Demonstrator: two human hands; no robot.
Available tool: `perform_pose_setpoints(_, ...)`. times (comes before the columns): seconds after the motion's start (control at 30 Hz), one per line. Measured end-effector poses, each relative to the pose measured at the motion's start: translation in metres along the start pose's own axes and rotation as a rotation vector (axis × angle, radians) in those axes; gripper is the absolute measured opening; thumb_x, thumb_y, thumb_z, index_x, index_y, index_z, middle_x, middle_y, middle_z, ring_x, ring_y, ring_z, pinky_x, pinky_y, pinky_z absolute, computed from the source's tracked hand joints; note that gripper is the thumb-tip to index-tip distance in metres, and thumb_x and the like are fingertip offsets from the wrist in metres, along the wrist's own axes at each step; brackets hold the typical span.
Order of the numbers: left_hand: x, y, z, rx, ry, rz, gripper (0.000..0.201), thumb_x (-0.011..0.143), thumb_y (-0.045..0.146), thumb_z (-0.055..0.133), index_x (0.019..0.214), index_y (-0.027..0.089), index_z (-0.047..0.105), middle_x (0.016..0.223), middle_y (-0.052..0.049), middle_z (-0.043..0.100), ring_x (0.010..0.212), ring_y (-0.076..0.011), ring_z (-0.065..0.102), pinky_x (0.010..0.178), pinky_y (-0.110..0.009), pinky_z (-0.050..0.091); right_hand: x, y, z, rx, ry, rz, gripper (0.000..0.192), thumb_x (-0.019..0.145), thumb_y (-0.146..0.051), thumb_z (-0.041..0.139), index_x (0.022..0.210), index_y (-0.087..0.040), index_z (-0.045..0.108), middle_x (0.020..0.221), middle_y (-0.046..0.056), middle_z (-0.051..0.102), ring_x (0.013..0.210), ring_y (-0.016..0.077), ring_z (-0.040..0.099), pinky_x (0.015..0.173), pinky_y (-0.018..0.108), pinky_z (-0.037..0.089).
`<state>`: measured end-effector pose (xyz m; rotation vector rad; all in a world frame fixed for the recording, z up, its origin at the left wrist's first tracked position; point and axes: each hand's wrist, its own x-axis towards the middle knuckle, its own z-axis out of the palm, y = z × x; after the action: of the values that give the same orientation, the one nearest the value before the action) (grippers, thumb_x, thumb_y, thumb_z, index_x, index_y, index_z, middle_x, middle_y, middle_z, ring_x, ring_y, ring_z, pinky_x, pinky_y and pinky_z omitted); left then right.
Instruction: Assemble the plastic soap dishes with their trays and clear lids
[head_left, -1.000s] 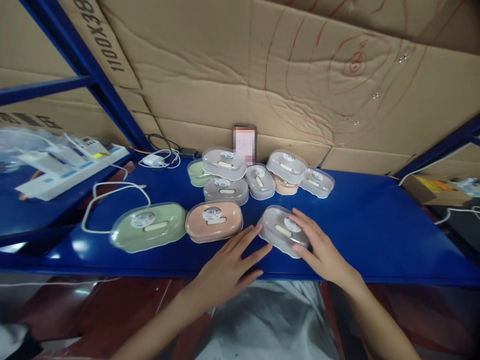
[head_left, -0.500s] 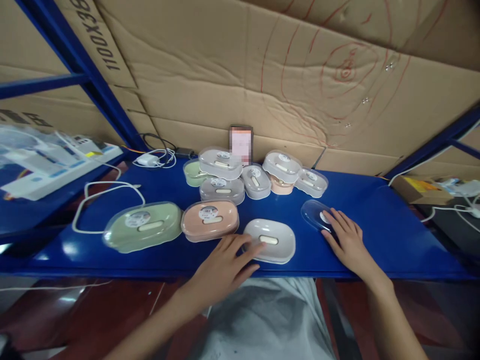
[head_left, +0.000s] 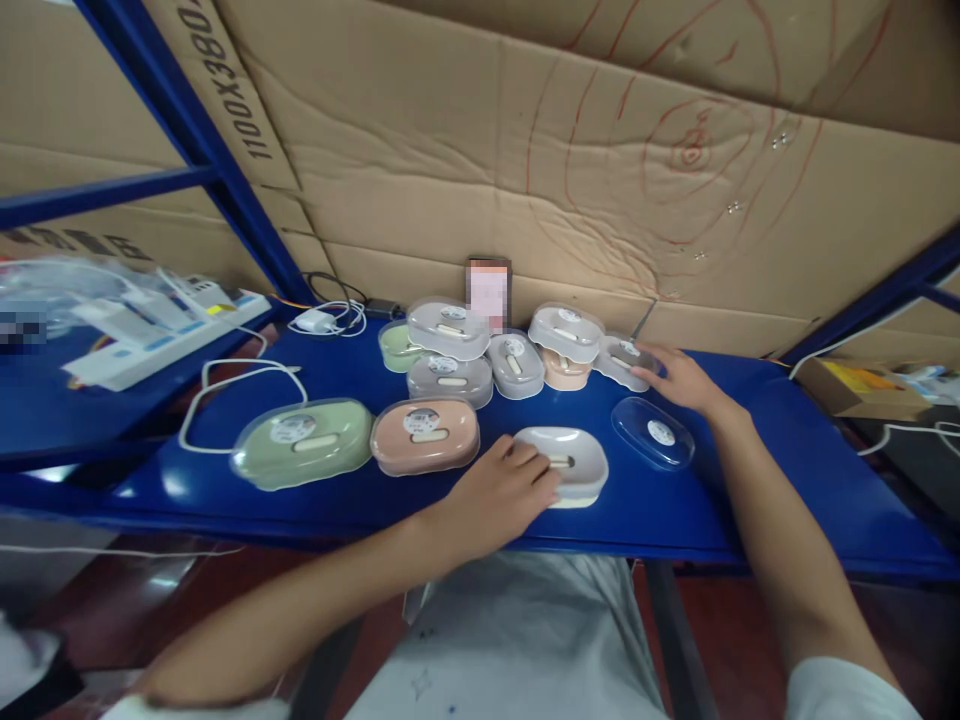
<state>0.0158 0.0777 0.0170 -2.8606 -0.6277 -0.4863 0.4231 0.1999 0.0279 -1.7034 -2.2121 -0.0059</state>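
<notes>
I am pressing my left hand (head_left: 504, 490) onto the uncovered white soap dish (head_left: 568, 462); my right hand (head_left: 675, 378), fingers spread, is touching the lidded grey box (head_left: 624, 359) farther back.

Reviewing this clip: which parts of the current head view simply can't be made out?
- Head view: near end of the white soap dish is covered by the left hand.
- Head view: the right hand hides part of the grey lidded box; whether the fingers grip it is unclear.
- Head view: phone screen is blurred out.
- Head view: sticker text on the clear lid is too small.
</notes>
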Motion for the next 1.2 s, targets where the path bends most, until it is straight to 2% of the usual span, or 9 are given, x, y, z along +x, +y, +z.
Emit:
perform_pose_setpoints(0.13, 0.043, -0.005, 0.012, 0.063, -0.004, -0.008, 0.017, 0.109, 0.019, 0.052, 0.117, 0.016, 0.066, 0.115, -0.011, 0.071, 0.108, -0.0275, 0.064, 0.090, -0.042, 0.043, -0.022, 0.011, -0.004, -0.082, 0.053, 0.095, 0.066, 0.110, -0.059, 0.028, 0.141, -0.018, 0.070, 0.133, 0.018, 0.076, 0.125, 0.0395, 0.071, 0.105, 0.056, 0.056)
perform_pose_setpoints(0.23, 0.058, -0.004, 0.017, 0.090, 0.026, -0.020, 0.032, 0.104, 0.009, 0.052, 0.133, 0.017, 0.062, 0.134, -0.014, 0.066, 0.120, -0.0288, 0.062, 0.097, -0.043, 0.043, -0.025, 0.008, -0.011, -0.141, 0.117, 0.103, 0.061, 0.109, -0.052, 0.032, 0.142, -0.015, 0.068, 0.140, 0.022, 0.071, 0.131, 0.0434, 0.066, 0.107, 0.063, 0.051)
perform_pose_setpoints(0.4, 0.056, 0.001, 0.028, 0.081, -0.031, 0.032, 0.028, 0.102, 0.016, 0.057, 0.129, 0.012, 0.064, 0.118, -0.014, 0.068, 0.112, -0.0295, 0.064, 0.095, -0.042, 0.046, -0.016, -0.028, -0.002, -0.154, 0.083, -0.040, 0.050, 0.108, -0.052, 0.043, 0.132, -0.020, 0.073, 0.135, 0.015, 0.075, 0.129, 0.0359, 0.066, 0.109, 0.054, 0.049)
perform_pose_setpoints(0.57, 0.054, 0.001, 0.041, 0.037, -0.001, 0.024, 0.021, 0.104, 0.022, 0.056, 0.117, 0.011, 0.068, 0.142, -0.020, 0.062, 0.130, -0.0336, 0.061, 0.109, -0.046, 0.046, -0.013, -0.050, 0.016, -0.161, -0.011, -0.097, 0.049, 0.109, -0.051, 0.043, 0.127, -0.018, 0.075, 0.125, 0.017, 0.079, 0.113, 0.0330, 0.073, 0.097, 0.046, 0.054)
perform_pose_setpoints(0.67, 0.053, -0.001, 0.041, -0.018, 0.018, 0.010, 0.028, 0.106, 0.024, 0.055, 0.130, 0.013, 0.065, 0.152, -0.019, 0.058, 0.143, -0.0353, 0.055, 0.119, -0.050, 0.041, -0.014, -0.046, 0.013, -0.160, 0.003, -0.073, 0.050, 0.111, -0.046, 0.036, 0.129, -0.017, 0.073, 0.118, 0.017, 0.080, 0.108, 0.0318, 0.074, 0.097, 0.046, 0.054)
perform_pose_setpoints(0.83, 0.050, -0.003, 0.042, -0.072, 0.030, -0.015, 0.050, 0.107, 0.026, 0.054, 0.156, 0.014, 0.049, 0.166, -0.018, 0.048, 0.155, -0.0351, 0.045, 0.125, -0.056, 0.034, -0.017, -0.059, 0.000, -0.115, 0.075, -0.099, 0.045, 0.105, -0.027, 0.041, 0.141, -0.018, 0.066, 0.143, 0.017, 0.070, 0.133, 0.0358, 0.063, 0.110, 0.058, 0.048)
perform_pose_setpoints(0.97, 0.049, -0.004, 0.046, -0.095, 0.065, -0.072, 0.060, 0.105, 0.029, 0.058, 0.160, 0.015, 0.043, 0.176, -0.019, 0.031, 0.162, -0.0360, 0.033, 0.128, -0.060, 0.028, -0.023, -0.094, -0.005, 0.189, -0.129, -0.298, 0.038, 0.108, -0.031, 0.044, 0.132, -0.023, 0.072, 0.126, 0.011, 0.078, 0.117, 0.0279, 0.072, 0.104, 0.049, 0.056)
perform_pose_setpoints(1.07, 0.049, -0.004, 0.042, -0.098, 0.103, -0.113, 0.052, 0.100, 0.030, 0.064, 0.150, 0.017, 0.054, 0.166, -0.022, 0.044, 0.153, -0.0388, 0.045, 0.124, -0.059, 0.033, -0.031, -0.111, -0.004, 0.237, -0.275, -0.375, 0.045, 0.103, -0.049, 0.062, 0.141, -0.026, 0.068, 0.138, 0.011, 0.073, 0.125, 0.0286, 0.070, 0.109, 0.048, 0.055)
perform_pose_setpoints(1.2, 0.050, -0.001, 0.034, -0.096, 0.101, -0.083, 0.029, 0.106, 0.029, 0.054, 0.129, 0.015, 0.064, 0.132, -0.018, 0.065, 0.121, -0.0336, 0.065, 0.105, -0.050, 0.047, -0.038, -0.114, -0.009, 0.191, -0.271, -0.343, 0.051, 0.100, -0.048, 0.068, 0.144, -0.023, 0.067, 0.144, 0.013, 0.070, 0.132, 0.0328, 0.068, 0.113, 0.051, 0.053)
